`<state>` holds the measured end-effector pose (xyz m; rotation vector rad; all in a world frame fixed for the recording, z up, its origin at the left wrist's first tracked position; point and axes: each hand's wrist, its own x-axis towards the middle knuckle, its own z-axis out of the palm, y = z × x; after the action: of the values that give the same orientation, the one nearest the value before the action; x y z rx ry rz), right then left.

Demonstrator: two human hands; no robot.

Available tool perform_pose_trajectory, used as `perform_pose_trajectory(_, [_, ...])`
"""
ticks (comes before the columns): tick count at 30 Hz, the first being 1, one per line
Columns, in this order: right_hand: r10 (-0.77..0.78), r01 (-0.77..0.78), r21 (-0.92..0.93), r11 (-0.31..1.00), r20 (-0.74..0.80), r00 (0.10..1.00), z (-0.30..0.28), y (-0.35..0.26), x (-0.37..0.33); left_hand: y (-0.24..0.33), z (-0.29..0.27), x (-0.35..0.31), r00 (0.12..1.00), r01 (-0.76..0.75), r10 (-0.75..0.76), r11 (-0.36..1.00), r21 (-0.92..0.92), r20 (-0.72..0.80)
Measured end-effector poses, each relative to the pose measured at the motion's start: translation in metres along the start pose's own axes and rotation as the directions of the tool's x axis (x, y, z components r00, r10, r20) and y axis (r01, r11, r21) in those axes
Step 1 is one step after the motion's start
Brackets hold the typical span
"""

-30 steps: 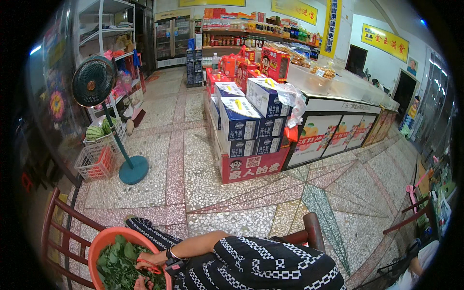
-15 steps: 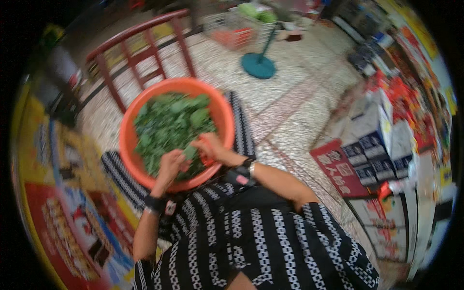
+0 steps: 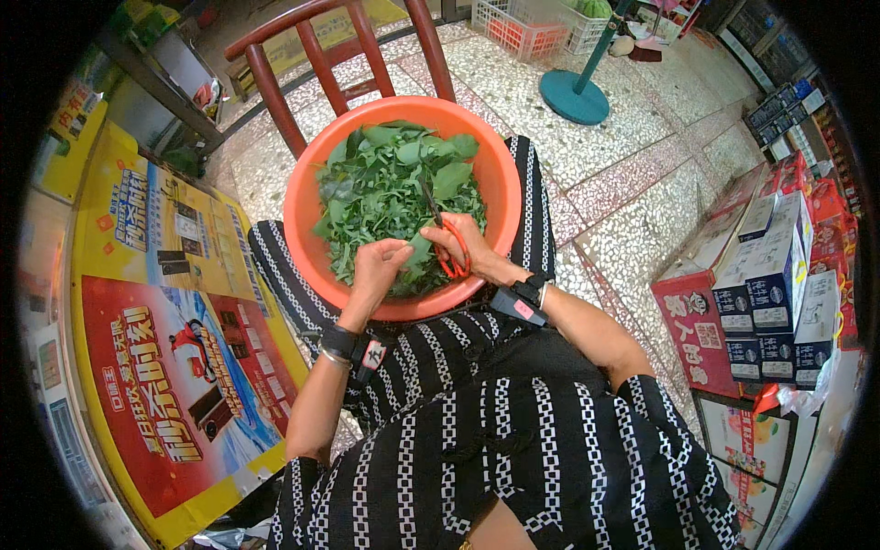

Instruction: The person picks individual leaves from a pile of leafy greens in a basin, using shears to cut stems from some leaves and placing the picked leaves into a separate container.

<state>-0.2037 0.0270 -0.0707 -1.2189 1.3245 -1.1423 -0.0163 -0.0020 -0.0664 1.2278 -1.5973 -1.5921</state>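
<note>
An orange basin point(image 3: 299, 174) rests on my lap, heaped with green leaves point(image 3: 371, 183), whole ones and many narrow cut pieces. Over its near side, my right hand point(image 3: 469, 246) grips red-handled scissors point(image 3: 456, 259), their dark blades pointing away over the greens. A green leaf point(image 3: 418, 253) spans the gap between my hands. My left hand point(image 3: 378, 273) pinches its left end with thumb and fingertips, while the fingers of my right hand touch its other end. Both wrists wear dark bands with small devices.
A red-brown wooden chair point(image 3: 353, 55) stands just beyond the basin. Farther off are a green round stand base point(image 3: 575, 97) and white crates point(image 3: 522, 29). Stacked cartons point(image 3: 761, 275) line the right side. A yellow and red printed panel point(image 3: 183, 367) stands close on the left.
The whole view has shifted, so basin and hands sit farther right and higher in the picture. The scissors' blades now show plainly, pointing away; the leaf stays between my hands.
</note>
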Motion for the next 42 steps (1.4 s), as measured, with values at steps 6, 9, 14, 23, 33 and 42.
perform_pose_trajectory(6, [0.183,-0.187,0.077,0.979,0.065,0.981,-0.014,-0.018,0.002,0.004,-0.005,-0.003,0.99,0.008,-0.044,0.968,-0.252,-0.136])
perform_pose_trajectory(9, [-0.07,0.087,-0.182,0.98,0.096,0.993,-0.012,-0.021,0.005,0.005,-0.009,-0.003,0.98,-0.006,-0.068,0.929,-0.37,-0.187])
perform_pose_trajectory(14, [-0.185,0.256,-0.58,0.773,0.18,0.966,-0.005,-0.031,0.001,0.007,-0.006,-0.004,0.982,-0.046,-0.028,0.926,-0.375,-0.188])
perform_pose_trajectory(23, [-0.003,0.138,-0.66,0.738,0.201,0.98,-0.007,-0.054,0.004,0.003,-0.008,-0.006,0.993,-0.016,-0.024,0.945,-0.327,-0.118])
perform_pose_trajectory(33, [-0.045,0.18,-0.719,0.671,0.203,0.978,-0.002,-0.05,-0.002,-0.004,-0.012,-0.005,0.991,-0.045,-0.019,0.888,-0.457,-0.135])
perform_pose_trajectory(42, [-0.075,0.191,-0.688,0.7,0.195,0.978,0.004,-0.064,-0.005,-0.005,-0.011,-0.008,0.994,-0.043,0.0,0.923,-0.381,-0.112])
